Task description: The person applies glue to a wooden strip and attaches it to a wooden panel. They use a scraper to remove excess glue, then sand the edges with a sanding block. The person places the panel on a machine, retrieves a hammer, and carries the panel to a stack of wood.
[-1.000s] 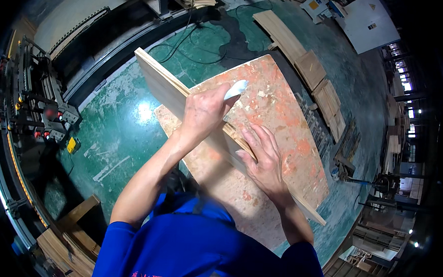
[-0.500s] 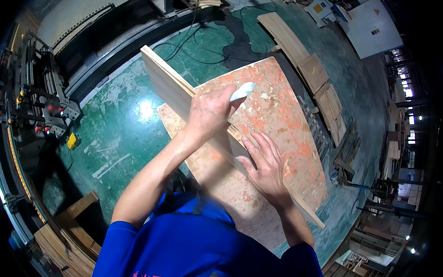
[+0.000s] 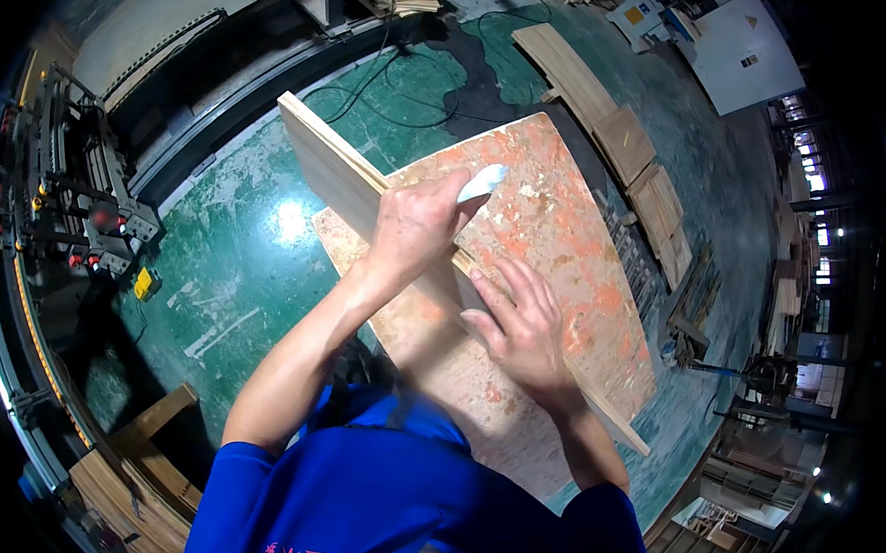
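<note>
A long, pale wooden board (image 3: 329,160) stands on edge, running from upper left to lower right across a worktop (image 3: 556,232) blotched with orange and beige. My left hand (image 3: 416,220) is closed over the board's upper edge. From this fist sticks out the rounded end of a white bottle-like object (image 3: 484,183); the rest of it is hidden by my fingers. Farther right along the same edge, my right hand (image 3: 526,326) rests against the board, fingers stretched out and slightly apart, thumb toward me. Nothing else shows in the right hand.
Flat wooden boards (image 3: 625,146) lie in a row beyond the worktop. Machinery with rails (image 3: 96,198) stands at the left, near a yellow box (image 3: 146,283) on the green floor. Dark cables (image 3: 411,115) trail across the floor behind. Stacked wood (image 3: 121,490) sits at lower left.
My right hand has shifted slightly left and away from me along the board's edge, its fingers more raised. The left hand and the white object have barely moved.
</note>
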Tool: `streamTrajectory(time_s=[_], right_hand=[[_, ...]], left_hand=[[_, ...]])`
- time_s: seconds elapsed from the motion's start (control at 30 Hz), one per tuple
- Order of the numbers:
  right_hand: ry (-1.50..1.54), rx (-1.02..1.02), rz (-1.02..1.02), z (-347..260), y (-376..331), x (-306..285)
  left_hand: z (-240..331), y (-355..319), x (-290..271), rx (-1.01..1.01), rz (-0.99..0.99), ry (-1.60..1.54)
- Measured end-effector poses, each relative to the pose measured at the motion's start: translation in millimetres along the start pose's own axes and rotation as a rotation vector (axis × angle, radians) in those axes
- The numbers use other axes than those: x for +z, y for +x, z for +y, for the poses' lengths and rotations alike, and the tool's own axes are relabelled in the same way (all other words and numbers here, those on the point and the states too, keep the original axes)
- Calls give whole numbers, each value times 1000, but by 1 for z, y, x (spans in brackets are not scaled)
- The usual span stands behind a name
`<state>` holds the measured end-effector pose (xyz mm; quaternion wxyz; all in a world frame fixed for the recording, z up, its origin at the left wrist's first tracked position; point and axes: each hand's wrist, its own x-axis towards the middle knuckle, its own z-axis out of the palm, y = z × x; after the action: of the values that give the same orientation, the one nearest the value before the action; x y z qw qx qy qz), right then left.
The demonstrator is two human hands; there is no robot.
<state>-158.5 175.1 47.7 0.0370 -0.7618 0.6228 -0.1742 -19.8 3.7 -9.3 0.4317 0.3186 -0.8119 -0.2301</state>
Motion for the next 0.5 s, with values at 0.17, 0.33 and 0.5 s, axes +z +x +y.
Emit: streamTrajectory(time_s=[0.17, 0.33, 0.5], right_hand=[[254, 196, 222, 20, 35, -7], [923, 423, 177, 23, 78, 12], [1134, 442, 189, 28, 78, 12]], left_hand=[[2, 1, -6, 44, -49, -42], [1, 3, -18, 77, -181, -71], [-1, 4, -27, 103, -270, -124]])
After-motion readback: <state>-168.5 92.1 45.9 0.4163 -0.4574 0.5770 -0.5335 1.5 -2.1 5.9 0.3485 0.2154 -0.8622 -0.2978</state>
